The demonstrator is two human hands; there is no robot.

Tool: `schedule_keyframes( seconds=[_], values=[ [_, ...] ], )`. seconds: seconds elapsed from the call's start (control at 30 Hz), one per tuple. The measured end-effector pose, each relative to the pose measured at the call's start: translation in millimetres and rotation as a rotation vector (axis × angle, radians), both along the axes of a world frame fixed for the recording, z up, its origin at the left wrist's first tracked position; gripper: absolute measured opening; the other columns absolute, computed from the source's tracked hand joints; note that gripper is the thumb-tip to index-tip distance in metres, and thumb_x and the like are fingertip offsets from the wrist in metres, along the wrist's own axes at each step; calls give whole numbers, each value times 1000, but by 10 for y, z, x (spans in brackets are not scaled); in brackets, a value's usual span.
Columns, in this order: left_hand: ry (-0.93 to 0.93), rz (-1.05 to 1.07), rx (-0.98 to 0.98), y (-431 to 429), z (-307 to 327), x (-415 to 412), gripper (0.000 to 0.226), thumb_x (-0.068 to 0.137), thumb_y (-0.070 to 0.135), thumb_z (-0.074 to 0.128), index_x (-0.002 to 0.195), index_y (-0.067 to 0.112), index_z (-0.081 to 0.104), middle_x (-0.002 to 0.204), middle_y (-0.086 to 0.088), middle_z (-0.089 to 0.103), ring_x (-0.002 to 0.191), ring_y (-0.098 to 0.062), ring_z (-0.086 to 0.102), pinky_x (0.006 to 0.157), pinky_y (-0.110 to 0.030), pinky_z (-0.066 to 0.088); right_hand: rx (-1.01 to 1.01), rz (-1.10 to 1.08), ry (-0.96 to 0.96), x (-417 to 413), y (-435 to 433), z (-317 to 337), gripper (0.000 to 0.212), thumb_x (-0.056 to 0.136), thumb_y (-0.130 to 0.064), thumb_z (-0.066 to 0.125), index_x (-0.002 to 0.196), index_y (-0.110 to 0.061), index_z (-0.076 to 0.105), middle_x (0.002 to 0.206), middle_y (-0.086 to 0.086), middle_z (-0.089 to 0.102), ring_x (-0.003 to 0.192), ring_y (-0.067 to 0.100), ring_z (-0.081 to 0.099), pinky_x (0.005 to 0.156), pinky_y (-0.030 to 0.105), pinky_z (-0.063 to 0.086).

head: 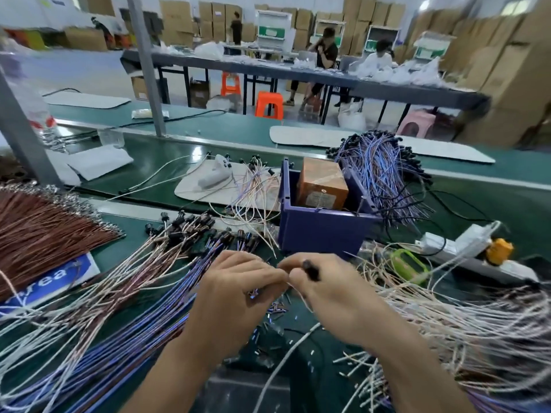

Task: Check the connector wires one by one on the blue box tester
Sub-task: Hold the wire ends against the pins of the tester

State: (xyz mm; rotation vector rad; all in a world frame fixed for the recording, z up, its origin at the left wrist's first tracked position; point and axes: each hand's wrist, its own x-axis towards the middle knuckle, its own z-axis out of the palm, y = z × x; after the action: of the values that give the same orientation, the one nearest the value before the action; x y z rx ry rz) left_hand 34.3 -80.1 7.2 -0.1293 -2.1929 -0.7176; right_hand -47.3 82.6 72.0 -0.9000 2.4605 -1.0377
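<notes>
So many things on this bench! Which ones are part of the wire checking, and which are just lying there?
In use: left hand, right hand, black connector, blue box tester, wire bundles.

Lying about: white phone, power strip, green frame, brown wires.

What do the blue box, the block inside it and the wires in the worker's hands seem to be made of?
Blue box: likely moulded plastic, matte, with ribbed corners.
Block: unclear; a brown, glossy wrapping, perhaps tape, with a paper label.
Wires: thin plastic-looking insulation, pale and smooth; the black plug in the right hand looks plastic or rubber.
</notes>
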Motion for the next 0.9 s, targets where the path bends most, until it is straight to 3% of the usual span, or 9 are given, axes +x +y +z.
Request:
schedule_keyframes(
  seconds=[0.1, 0.2, 0.33, 0.43, 0.57, 0.67, 0.77, 0.83, 0.9],
  values=[
    [-22, 7, 59, 12, 22, 17, 14, 86, 39, 74, 92, 30, 82, 88, 25, 76, 86, 4, 63, 85, -27, 45, -88, 25, -194, 42, -39, -120, 26, 105, -27, 49, 91, -22, 71, 69, -3, 72, 52, 5, 59, 51, 21, 45],
    [-80, 87, 162, -94, 67, 61, 16, 78, 42, 82, 91, 33, 83, 84, 29, 74, 89, 6, 62, 83, -24, 46, -172, -56, -207, -38, 25, -196, 25, 100, -27, 59, 83, -20, 75, 54, -5, 59, 47, 6, 46, 48, 20, 36],
    [-137, 260, 421, -417, 124, 95, 25, 75, 26, 89, 82, 48, 78, 82, 28, 74, 85, 2, 69, 73, -10, 49, -430, -288, -372, -214, 178, -236, 36, 103, -15, 56, 75, -16, 79, 49, -1, 46, 42, 8, 35, 42, 17, 28],
    [-161, 272, 669, -511, 100, 56, 26, 77, 16, 89, 75, 42, 82, 76, 17, 77, 71, -4, 73, 65, -16, 57, -537, -329, -491, -231, 250, -309, 39, 104, -13, 53, 74, -13, 78, 49, -1, 42, 42, 10, 30, 42, 21, 24],
    [-123, 189, 957, -454, 109, -19, 28, 76, 5, 86, 78, 32, 84, 77, 0, 80, 72, -12, 76, 67, -14, 56, -601, -386, -590, -255, 265, -413, 42, 105, -12, 51, 74, -10, 78, 49, 0, 41, 40, 10, 27, 41, 22, 22],
    [-117, 95, 1105, -444, 114, -28, 25, 80, -4, 78, 75, 20, 84, 79, -10, 79, 75, -18, 78, 70, -16, 57, -504, -434, -504, -233, 249, -451, 40, 105, -13, 53, 72, -10, 77, 48, 2, 47, 39, 10, 33, 39, 20, 27],
    [-200, 88, 954, -386, 89, -26, 30, 82, -8, 76, 77, 20, 83, 76, -9, 79, 73, -18, 78, 68, -15, 57, -407, -486, -332, -178, 260, -431, 44, 108, -26, 48, 78, -13, 77, 62, 1, 69, 49, 12, 57, 50, 22, 46],
    [-242, 86, 846, -332, 84, -25, 32, 81, -8, 79, 78, 23, 83, 75, -3, 79, 73, -15, 77, 68, -15, 57, -287, -524, 53, -118, 285, -394, 32, 105, -31, 49, 98, -21, 78, 92, -8, 76, 85, 13, 69, 79, 27, 52],
    [-271, 111, 681, -287, 82, -12, 29, 79, -1, 83, 81, 28, 83, 76, 8, 79, 74, -9, 76, 70, -15, 57, -160, -538, 472, 13, 237, -335, 28, 99, -25, 56, 120, -20, 74, 125, -6, 69, 125, 18, 55, 108, 32, 38]
  ],
)
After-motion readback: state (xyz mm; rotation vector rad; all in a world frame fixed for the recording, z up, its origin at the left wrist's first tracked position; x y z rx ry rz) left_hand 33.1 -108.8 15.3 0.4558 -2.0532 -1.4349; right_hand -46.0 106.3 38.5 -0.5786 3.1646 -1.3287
